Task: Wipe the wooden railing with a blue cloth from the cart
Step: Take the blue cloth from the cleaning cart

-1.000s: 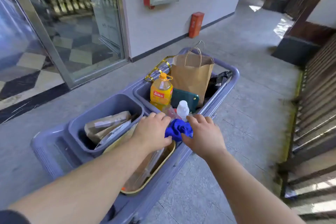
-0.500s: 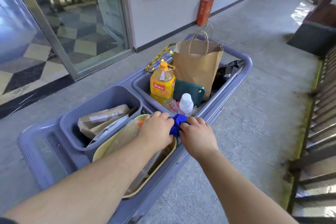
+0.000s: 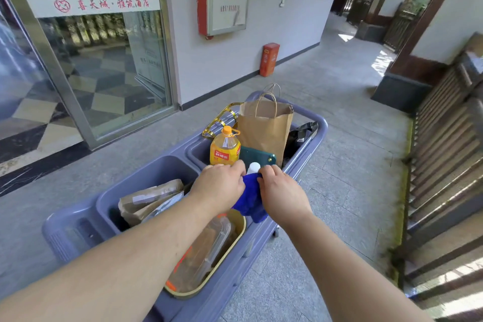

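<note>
A blue cloth (image 3: 250,200) hangs bunched between my two hands above the right rim of the grey-purple cart (image 3: 320,123). My left hand (image 3: 220,185) grips its left side and my right hand (image 3: 281,193) pinches its top right edge. Most of the cloth is hidden by my fingers; a fold droops below my right wrist. The dark wooden railing (image 3: 444,154) with horizontal slats runs along the right side of the walkway, about a step away from the cart.
The cart holds a yellow oil bottle (image 3: 225,148), a brown paper bag (image 3: 265,127), a white bottle cap (image 3: 253,167), a green case (image 3: 257,157), a bin with paper packets (image 3: 150,198) and a yellow-rimmed tray (image 3: 209,256). A glass door (image 3: 91,60) stands left, a red box (image 3: 269,59) by the wall.
Both hands have lifted the blue cloth a little off the cart and it now hangs lower between them. The view has tilted up.
</note>
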The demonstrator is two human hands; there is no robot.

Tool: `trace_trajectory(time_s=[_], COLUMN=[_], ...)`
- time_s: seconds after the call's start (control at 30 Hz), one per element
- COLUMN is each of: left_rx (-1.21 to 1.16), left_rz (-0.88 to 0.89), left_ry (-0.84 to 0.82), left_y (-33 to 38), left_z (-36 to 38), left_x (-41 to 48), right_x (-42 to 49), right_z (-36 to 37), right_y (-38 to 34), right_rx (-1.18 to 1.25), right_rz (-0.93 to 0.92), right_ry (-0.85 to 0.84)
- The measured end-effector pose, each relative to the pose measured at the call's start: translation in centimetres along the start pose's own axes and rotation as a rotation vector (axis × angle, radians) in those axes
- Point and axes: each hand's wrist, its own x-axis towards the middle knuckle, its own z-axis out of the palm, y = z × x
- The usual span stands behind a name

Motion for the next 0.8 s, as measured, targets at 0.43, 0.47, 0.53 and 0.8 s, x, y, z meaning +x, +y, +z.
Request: trace_trajectory(time_s=[0.43,0.47,0.53,0.8], left_rx=[-0.176,-0.157,-0.061,0.116], left_rz=[0.134,0.172,0.278,0.426], left_ry=[-0.031,-0.058,-0.119,-0.137], left_y=[0.2,0.3,0.6,4.1], left_z=[-9.9,-10.6,-11.9,-14.7], left_x=[-1.6,-1.9,-2.5,-5.8], right_x=[-2.6,-3.2,-4.2,-9.9], right_z=[-12.1,-12.8,-13.7,-16.7], right_y=[-4.4,-4.7,-5.4,-7.2], right_rx=[0.026,-0.01,-0.099,-0.212], right_rz=[-0.001,-0.008,-0.021,0.209], right_ry=[-0.16,-0.191,-0.258,-0.261])
